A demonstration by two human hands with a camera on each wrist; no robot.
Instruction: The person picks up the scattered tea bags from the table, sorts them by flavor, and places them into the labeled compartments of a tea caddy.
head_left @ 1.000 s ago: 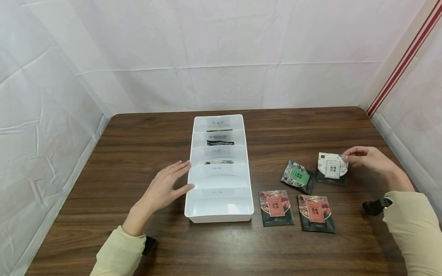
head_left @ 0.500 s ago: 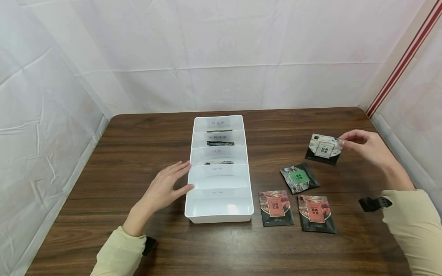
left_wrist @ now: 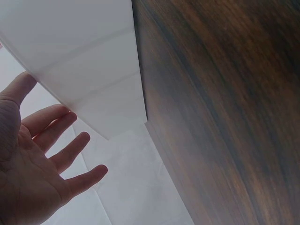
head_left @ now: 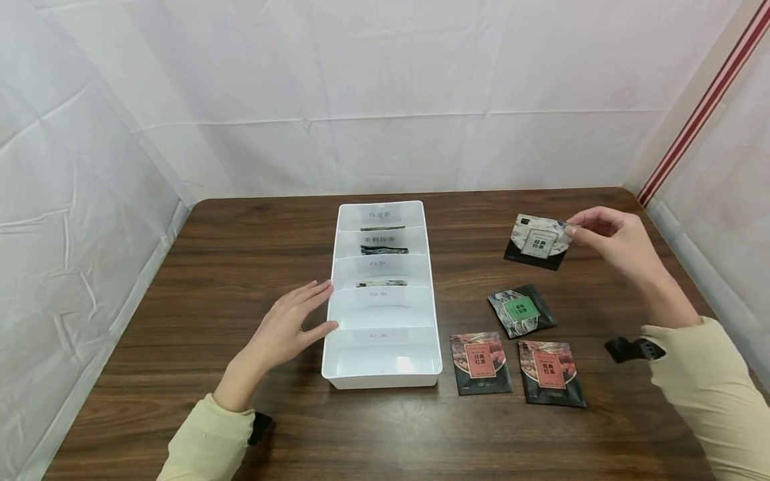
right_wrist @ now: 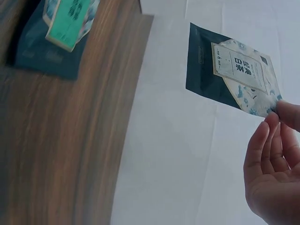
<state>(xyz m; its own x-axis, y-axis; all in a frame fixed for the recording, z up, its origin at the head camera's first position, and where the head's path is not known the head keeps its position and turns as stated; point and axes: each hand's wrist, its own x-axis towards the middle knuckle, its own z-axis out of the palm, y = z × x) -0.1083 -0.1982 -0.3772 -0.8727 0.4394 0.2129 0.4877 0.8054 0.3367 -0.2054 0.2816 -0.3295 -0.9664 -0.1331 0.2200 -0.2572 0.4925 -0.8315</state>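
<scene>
Between thumb and fingertips my right hand (head_left: 619,244) pinches one corner of a white-and-black tea bag sachet (head_left: 538,242), which hangs above the table in the head view. The right wrist view shows the same white tea sachet (right_wrist: 239,70) raised, its label facing the camera. My left hand (head_left: 289,324) touches the left rim of a white divided box (head_left: 381,381) with fingers spread and fairly straight. Several labelled compartments run along the box; the three far ones each hold sachets on edge. The two near compartments show bare white floors.
A green-labelled sachet (head_left: 522,311) lies right of the box. Nearer the front are two red-labelled sachets, the left red sachet (head_left: 481,363) and the right red sachet (head_left: 551,373). White sheeting (head_left: 385,153) rises behind the brown wooden table (head_left: 252,234).
My right hand has lifted the white tea sachet off the table and carried it left and toward the far side. The green-labelled sachet has turned slightly. My left hand stays put.
</scene>
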